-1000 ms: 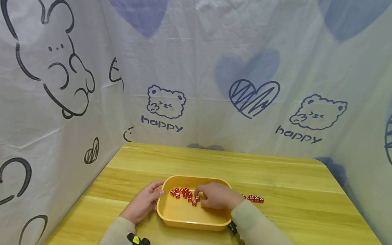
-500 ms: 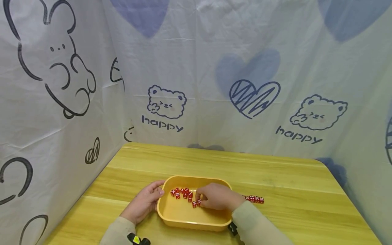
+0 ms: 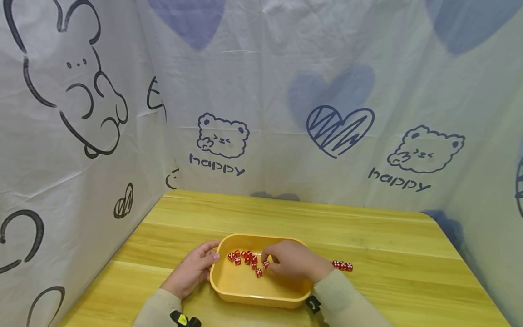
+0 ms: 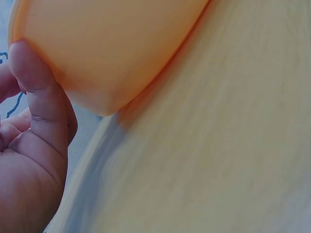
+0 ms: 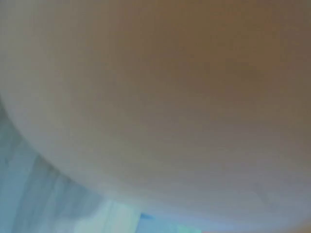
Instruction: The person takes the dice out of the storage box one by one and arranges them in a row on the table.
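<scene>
tray (image 3: pixel 261 299) on table (image 3: pixel 392 240), its left end gripped by the left hand (image 3: pixel 194 271), thumb at the rim, a die (image 3: pixel 266 264) pinched inside by the right hand (image 3: pixel 293 260), fingers bent, loose dice (image 3: pixel 248 260) strewn leftward, dice row (image 3: pixel 343 266) set outside at right

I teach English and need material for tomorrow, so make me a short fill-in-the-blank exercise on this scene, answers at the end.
1. The hand gripping the tray is the person's ____ one.
2. The dice in the tray are ____ with white dots.
3. On the table, the dice row lies to the ____ of the tray.
4. Each bear on the backdrop has one word printed below it: ____.

Missing words: left; red; right; happy.
</scene>
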Demonstrator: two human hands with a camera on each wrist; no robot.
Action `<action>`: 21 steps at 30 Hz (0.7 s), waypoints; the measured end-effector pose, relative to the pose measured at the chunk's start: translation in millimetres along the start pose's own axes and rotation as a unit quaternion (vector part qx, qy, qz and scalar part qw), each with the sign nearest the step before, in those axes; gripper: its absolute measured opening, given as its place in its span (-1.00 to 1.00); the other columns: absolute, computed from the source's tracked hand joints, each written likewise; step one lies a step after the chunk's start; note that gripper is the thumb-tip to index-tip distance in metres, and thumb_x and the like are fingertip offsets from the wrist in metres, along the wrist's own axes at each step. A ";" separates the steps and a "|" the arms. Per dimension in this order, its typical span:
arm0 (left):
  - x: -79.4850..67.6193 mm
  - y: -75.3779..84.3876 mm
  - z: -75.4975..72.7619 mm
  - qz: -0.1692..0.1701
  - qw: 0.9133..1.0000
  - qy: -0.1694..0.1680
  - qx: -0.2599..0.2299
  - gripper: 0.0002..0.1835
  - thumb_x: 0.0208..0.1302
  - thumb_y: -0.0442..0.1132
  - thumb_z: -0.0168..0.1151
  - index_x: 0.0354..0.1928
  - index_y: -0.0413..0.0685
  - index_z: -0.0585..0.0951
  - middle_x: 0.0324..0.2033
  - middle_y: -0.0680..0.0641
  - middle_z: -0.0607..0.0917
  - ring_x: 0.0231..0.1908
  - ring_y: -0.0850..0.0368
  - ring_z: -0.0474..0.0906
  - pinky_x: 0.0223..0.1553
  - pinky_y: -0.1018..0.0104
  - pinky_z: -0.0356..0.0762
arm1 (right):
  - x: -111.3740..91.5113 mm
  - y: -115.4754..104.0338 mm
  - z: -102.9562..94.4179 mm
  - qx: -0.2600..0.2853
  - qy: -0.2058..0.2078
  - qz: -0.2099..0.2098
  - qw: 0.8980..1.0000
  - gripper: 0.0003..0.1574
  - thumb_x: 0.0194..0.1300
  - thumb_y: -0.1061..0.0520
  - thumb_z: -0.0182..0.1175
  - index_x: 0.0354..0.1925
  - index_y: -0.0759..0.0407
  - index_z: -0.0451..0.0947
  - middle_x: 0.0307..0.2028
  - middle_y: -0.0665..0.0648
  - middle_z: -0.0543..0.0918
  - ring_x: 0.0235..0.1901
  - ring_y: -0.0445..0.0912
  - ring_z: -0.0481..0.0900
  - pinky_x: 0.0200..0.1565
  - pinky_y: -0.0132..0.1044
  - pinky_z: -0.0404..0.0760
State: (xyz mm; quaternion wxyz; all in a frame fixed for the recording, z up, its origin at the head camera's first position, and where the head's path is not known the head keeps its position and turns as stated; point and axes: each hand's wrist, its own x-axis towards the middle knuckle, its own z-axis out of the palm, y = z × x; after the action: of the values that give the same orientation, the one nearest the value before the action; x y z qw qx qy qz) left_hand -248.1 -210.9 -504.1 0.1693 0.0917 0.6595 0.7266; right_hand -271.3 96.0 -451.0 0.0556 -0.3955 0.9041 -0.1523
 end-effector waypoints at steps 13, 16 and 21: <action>1.0 -2.7 -1.5 0.004 1.000 -0.005 0.003 -0.40 0.56 -0.28 0.04 0.50 -0.33 0.15 -0.17 -0.19 0.51 -0.38 0.14 0.51 -0.45 0.37 0.59 | -28.2 9.8 -21.3 0.009 0.040 0.034 0.999 -0.85 0.39 0.06 0.29 -0.07 -0.07 0.68 -0.56 -0.18 0.43 -0.54 -0.28 0.35 -0.44 -0.32 0.41; 1.3 -3.3 -2.2 0.004 1.000 -0.005 0.006 -0.39 0.56 -0.27 0.06 0.51 -0.33 0.14 -0.16 -0.20 0.50 -0.38 0.14 0.51 -0.45 0.38 0.59 | -35.4 14.9 -25.5 0.004 0.047 0.045 0.998 -0.85 0.40 0.05 0.28 -0.08 -0.08 0.69 -0.58 -0.17 0.41 -0.57 -0.28 0.32 -0.47 -0.32 0.38; 1.2 -3.6 -2.6 0.003 1.000 -0.003 0.006 -0.38 0.55 -0.27 0.06 0.51 -0.33 0.14 -0.16 -0.20 0.49 -0.38 0.14 0.50 -0.45 0.40 0.57 | -46.8 22.1 -32.7 0.004 0.058 0.061 0.996 -0.85 0.40 0.09 0.25 -0.09 -0.08 0.69 -0.59 -0.16 0.40 -0.57 -0.27 0.31 -0.46 -0.32 0.38</action>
State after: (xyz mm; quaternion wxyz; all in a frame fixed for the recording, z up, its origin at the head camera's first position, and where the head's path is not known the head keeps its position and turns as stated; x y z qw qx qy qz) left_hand -249.7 -212.6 -508.0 0.1685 0.0971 0.6632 0.7227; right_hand -262.1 152.0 -428.0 0.0133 -0.3301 0.9275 -0.1748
